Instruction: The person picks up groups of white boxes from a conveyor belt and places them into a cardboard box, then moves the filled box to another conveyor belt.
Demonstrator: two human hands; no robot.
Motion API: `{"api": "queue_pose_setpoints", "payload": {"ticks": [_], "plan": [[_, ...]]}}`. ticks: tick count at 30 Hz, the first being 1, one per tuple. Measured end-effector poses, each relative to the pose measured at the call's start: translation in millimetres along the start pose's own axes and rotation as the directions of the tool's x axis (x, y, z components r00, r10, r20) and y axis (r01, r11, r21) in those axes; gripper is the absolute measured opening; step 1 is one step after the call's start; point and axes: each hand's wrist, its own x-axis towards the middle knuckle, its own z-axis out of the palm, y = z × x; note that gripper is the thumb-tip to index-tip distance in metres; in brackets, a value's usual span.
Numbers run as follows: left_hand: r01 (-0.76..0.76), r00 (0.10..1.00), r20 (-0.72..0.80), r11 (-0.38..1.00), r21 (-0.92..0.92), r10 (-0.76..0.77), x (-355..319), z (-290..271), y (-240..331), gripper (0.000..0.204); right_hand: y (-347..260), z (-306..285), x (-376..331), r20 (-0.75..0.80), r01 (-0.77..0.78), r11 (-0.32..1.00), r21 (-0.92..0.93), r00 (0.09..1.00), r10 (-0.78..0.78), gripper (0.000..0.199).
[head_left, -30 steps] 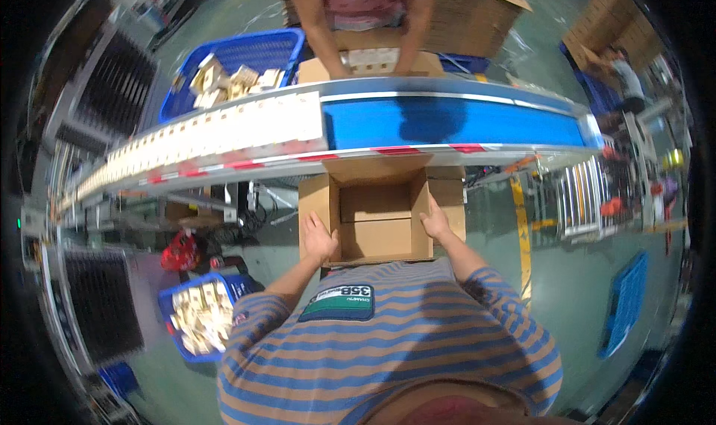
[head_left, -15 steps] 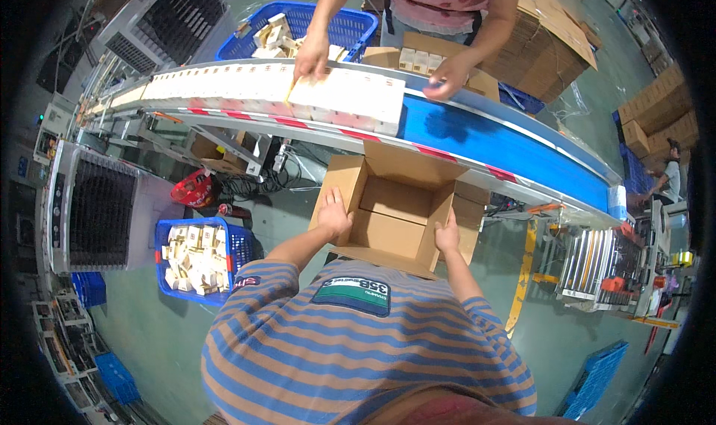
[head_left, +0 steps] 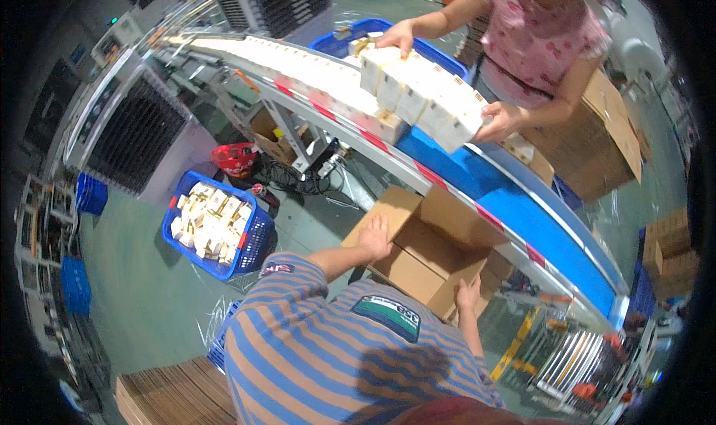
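An open, empty cardboard box stands in front of me with its flaps up and folded outward. My left hand lies on its left flap, fingers stretched out over the cardboard. At the right side, my right hand grips the box wall, with part of the fingers hidden behind it. Across the conveyor, a co-worker holds a row of small white cartons in both hands above the belt. More white cartons stand in a long line on the conveyor, whose blue belt shows on the right.
A blue basket of loose small cartons sits on the floor at left, near a red container. Behind the conveyor is another blue basket. Flat cardboard is stacked at lower left. A roller frame stands at lower right.
The co-worker has lifted a row of cartons off the belt, now between both hands. My view has turned, so the scene looks tilted. My hands stay on the box.
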Motion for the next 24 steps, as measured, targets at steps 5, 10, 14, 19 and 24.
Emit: {"api": "queue_pose_setpoints", "payload": {"ticks": [5,10,14,19,24], "plan": [[0.054,0.998,0.022,0.992,-0.115,-0.052,-14.0,-13.5,0.4,0.087,-46.4,-1.3,-18.5,0.054,-0.045,0.998,0.032,0.998,0.043,0.053],[0.06,0.997,0.047,0.993,-0.1,-0.055,-14.3,-19.2,3.1,0.086,-15.6,-3.2,1.3,0.065,-0.111,0.993,-0.039,0.991,0.114,0.047],[0.063,0.998,0.013,0.995,-0.079,-0.062,-12.7,-16.1,3.5,0.086,-19.0,-1.6,-3.2,0.045,0.022,1.0,0.022,0.999,-0.023,0.049],[0.066,0.997,-0.031,0.994,-0.088,-0.069,-11.8,-9.0,-0.3,0.084,-38.9,0.2,-10.5,0.061,-0.025,0.999,0.031,0.998,0.023,0.056],[0.068,0.997,-0.034,0.996,-0.061,-0.07,-15.4,-9.9,-1.3,0.085,-40.3,-1.3,-12.5,0.137,-0.118,0.991,0.061,0.985,0.109,0.058]]}}
